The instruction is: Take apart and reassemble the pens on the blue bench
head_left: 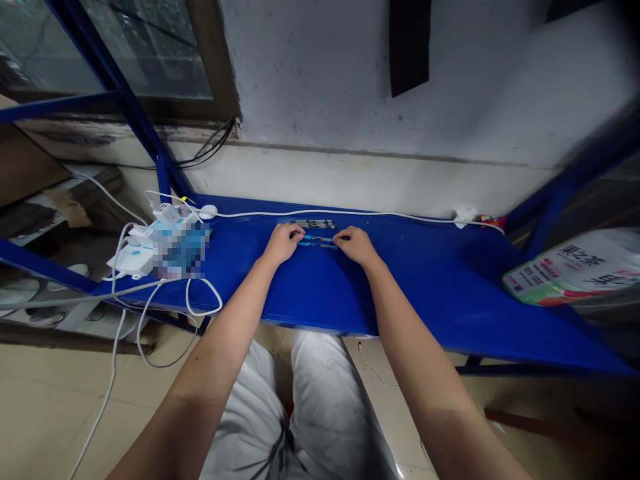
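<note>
Two slim blue pens (317, 242) lie side by side, left to right, low over the blue table (320, 293). My left hand (284, 241) has its fingers pinched at their left end. At the right end, my right hand (354, 243) is closed with thumb and fingertips together on the pens. Just behind them, several dark and clear pens (314, 224) lie in a row on the table, touched by neither hand.
White power strips and chargers (137, 250) with looping cables crowd the table's left end, beside a blurred blue item (185, 250). A white cable (385, 214) runs along the back edge. A printed plastic package (575, 267) stands at the right.
</note>
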`<state>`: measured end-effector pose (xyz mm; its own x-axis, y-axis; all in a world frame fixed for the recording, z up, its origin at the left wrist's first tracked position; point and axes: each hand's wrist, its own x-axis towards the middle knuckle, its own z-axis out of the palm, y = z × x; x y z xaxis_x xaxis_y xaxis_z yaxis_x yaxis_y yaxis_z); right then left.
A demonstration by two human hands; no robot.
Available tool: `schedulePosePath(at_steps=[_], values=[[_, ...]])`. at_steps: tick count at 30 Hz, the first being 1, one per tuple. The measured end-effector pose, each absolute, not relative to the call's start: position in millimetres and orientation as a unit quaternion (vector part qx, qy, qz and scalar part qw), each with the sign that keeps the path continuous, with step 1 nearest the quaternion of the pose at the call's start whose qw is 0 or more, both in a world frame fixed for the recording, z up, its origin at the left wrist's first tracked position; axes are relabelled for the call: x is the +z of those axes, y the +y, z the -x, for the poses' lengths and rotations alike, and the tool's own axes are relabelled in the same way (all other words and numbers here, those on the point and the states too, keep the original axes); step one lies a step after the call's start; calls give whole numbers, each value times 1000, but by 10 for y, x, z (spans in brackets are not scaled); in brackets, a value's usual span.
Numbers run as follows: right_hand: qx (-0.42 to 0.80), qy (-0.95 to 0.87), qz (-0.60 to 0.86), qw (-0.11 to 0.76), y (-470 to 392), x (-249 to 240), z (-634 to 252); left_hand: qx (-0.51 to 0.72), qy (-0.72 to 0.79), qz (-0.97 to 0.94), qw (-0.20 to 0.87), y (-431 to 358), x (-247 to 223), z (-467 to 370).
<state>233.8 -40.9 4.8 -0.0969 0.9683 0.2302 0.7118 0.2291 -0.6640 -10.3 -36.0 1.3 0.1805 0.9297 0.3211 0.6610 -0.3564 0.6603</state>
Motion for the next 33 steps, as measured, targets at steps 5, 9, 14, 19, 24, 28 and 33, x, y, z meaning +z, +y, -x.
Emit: schedulePosePath(at_steps=[5, 9, 14, 19, 24, 28, 33], values=[[202, -712, 588, 327, -395, 25, -2346, 330, 531, -753, 202, -366, 15, 120], [220, -698, 586, 350, -349, -32, -2362, 313, 499, -780, 212, -371, -18, 106], [211, -653, 595, 418, -268, -133, -2386, 395, 500, -746, 195, -362, -30, 108], [187, -650, 603, 423, -228, -164, -2358, 459, 559, -673, 154, -282, -97, 151], [193, -661, 602, 404, -243, -129, -2323, 450, 581, -651, 193, -238, -131, 145], [222, -642, 604, 416, -255, -102, -2312, 466, 584, -628, 216, -245, -101, 135], [233, -626, 584, 461, -256, -82, -2300, 552, 538, -564, 296, -228, -74, 93]])
